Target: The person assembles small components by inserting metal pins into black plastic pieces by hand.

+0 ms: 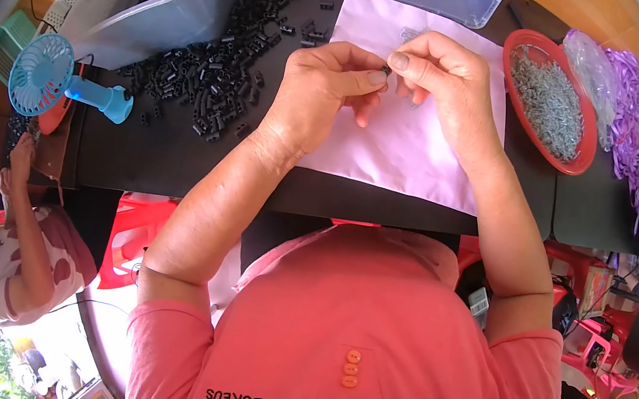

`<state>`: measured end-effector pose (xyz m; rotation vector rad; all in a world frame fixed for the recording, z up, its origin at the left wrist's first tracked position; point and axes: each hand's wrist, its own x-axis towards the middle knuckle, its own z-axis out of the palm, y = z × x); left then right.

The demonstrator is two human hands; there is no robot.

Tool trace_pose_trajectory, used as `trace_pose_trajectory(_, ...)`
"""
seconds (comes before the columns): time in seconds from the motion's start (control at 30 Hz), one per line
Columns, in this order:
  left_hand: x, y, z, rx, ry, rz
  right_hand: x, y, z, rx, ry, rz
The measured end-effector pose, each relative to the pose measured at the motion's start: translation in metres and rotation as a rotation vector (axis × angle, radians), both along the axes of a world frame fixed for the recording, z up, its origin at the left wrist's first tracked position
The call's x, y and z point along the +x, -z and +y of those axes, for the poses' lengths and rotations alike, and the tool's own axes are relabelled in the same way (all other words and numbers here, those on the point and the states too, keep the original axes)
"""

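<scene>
Over a pink cloth (360, 156) my two hands meet, fingertips almost touching. My left hand (316, 86) pinches a small black piece (386, 70) between thumb and forefinger; most of it is hidden by the fingers. Closed at the same spot, my right hand (451, 82) has its thumb and forefinger pressed together, and whatever is between them is too small to make out. Some thin silvery metal pieces (409, 33) lie on the cloth just beyond the right hand. Left of my left hand spreads a pile of small black tubular plastic parts (218, 75).
A red oval basket (518, 40) of thin metal pieces stands right, beside purple straps (631, 107) and a clear bag (590, 71). Translucent bins (134, 24) (459, 6) hold black parts. A blue fan (42, 75) stands left. Another person (25, 262) works at the far left.
</scene>
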<state>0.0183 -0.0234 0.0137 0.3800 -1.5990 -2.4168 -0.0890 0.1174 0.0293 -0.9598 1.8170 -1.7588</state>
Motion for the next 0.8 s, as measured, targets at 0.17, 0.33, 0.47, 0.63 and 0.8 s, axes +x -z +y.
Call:
trace_pose_trajectory(0.17, 0.002, -0.002, 0.002, -0.056, -0.028, 0.003, 0.001, 0.002, 0.0, -0.015, 0.003, 0.004)
trace_pose_trajectory(0.33, 0.004, -0.002, 0.004, -0.226, -0.024, -0.015, 0.001, 0.003, 0.0, -0.008, -0.007, 0.017)
trace_pose_trajectory(0.47, 0.005, -0.001, 0.006, -0.294, -0.041, -0.022, -0.001, 0.005, 0.0, 0.051, 0.001, 0.351)
trace_pose_trajectory(0.63, 0.006, -0.002, 0.01, -0.466, -0.061, -0.047, -0.004, 0.01, -0.002, -0.01, 0.021, 0.816)
trace_pose_trajectory(0.8, 0.007, 0.0, 0.01, -0.387, -0.073, -0.043, -0.003, 0.006, 0.001, 0.07, -0.057, 0.56)
